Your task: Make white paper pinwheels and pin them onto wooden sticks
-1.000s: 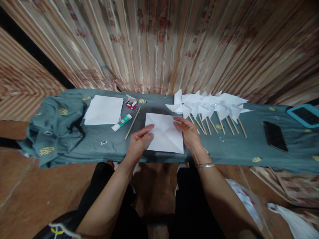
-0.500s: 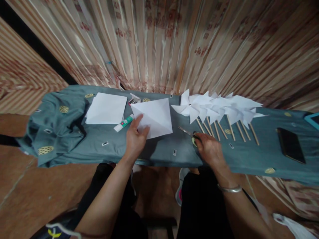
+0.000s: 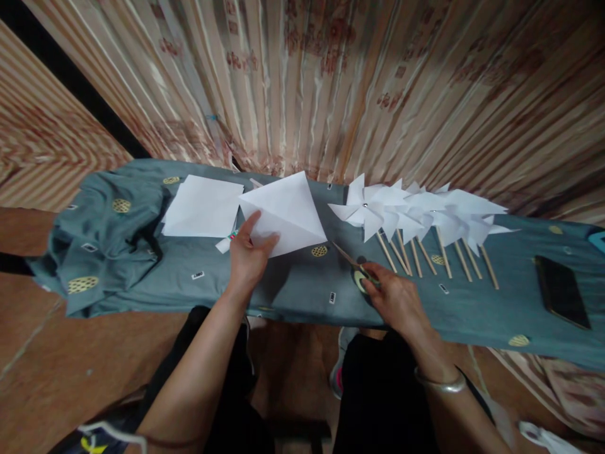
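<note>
My left hand [image 3: 250, 255] grips a square white sheet of paper [image 3: 288, 211] at its lower left side, thumb and fingers pressed on it. Faint crease lines cross the sheet, and it is raised above the cloth. In my right hand [image 3: 397, 296] is a pair of scissors [image 3: 357, 268], blades pointing up and left toward the paper but apart from it. A glue stick [image 3: 223, 244] lies partly hidden behind my left hand. Just left of the held sheet is a stack of white paper [image 3: 203, 205].
Several white paper pinwheels [image 3: 406, 205] on wooden sticks lie overlapping at the right. Beyond them rests a black phone [image 3: 561, 290], with a blue-edged object [image 3: 599, 239] at the far right edge. A green cloth [image 3: 293, 296] covers the narrow table; a patterned curtain [image 3: 302, 82] hangs behind.
The held paper has turned so one corner points up, and my left hand has shifted slightly left. My right hand has moved the scissors a little lower. The camera view has shifted slightly.
</note>
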Demonstrator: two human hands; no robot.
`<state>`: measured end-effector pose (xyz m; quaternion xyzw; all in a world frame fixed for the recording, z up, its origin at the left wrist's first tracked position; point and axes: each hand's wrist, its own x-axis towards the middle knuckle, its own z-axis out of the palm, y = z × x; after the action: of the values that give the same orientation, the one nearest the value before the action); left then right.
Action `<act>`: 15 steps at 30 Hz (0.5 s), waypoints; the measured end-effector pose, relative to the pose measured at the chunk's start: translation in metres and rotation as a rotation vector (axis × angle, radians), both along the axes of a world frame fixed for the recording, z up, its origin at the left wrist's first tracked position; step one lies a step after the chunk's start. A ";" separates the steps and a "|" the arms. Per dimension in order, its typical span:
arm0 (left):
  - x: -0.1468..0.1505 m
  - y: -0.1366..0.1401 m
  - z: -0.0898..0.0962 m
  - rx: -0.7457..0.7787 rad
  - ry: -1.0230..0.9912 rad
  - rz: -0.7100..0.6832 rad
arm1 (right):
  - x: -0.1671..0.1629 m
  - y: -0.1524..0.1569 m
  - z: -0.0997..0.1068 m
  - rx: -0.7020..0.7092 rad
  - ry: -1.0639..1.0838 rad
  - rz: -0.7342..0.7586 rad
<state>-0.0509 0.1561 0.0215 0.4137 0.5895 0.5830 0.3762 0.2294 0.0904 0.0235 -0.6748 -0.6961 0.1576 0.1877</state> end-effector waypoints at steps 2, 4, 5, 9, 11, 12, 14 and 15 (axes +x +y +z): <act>-0.002 0.001 0.001 -0.006 0.004 0.010 | 0.000 0.005 0.000 -0.091 0.388 -0.104; -0.004 0.002 0.002 -0.019 0.003 0.018 | -0.002 0.009 0.001 -0.216 0.816 -0.192; -0.005 0.002 0.002 -0.025 0.000 0.021 | -0.004 0.010 0.002 -0.274 1.003 -0.223; -0.009 0.001 0.004 -0.047 -0.027 -0.006 | -0.019 0.012 0.005 -0.425 1.366 -0.263; -0.008 0.000 0.004 -0.071 -0.044 -0.074 | -0.027 0.014 0.005 -0.422 1.386 -0.276; -0.007 -0.001 0.003 -0.089 -0.048 -0.116 | -0.030 0.016 0.004 -0.390 1.379 -0.290; -0.003 -0.003 0.001 -0.114 -0.034 -0.189 | -0.036 0.021 0.004 -0.283 1.342 -0.305; -0.001 -0.005 0.000 -0.116 -0.017 -0.218 | -0.039 0.025 0.003 -0.229 1.311 -0.296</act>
<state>-0.0517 0.1516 0.0218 0.4480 0.5703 0.5070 0.4658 0.1906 0.1152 0.0266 -0.5433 -0.3179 0.5793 0.5179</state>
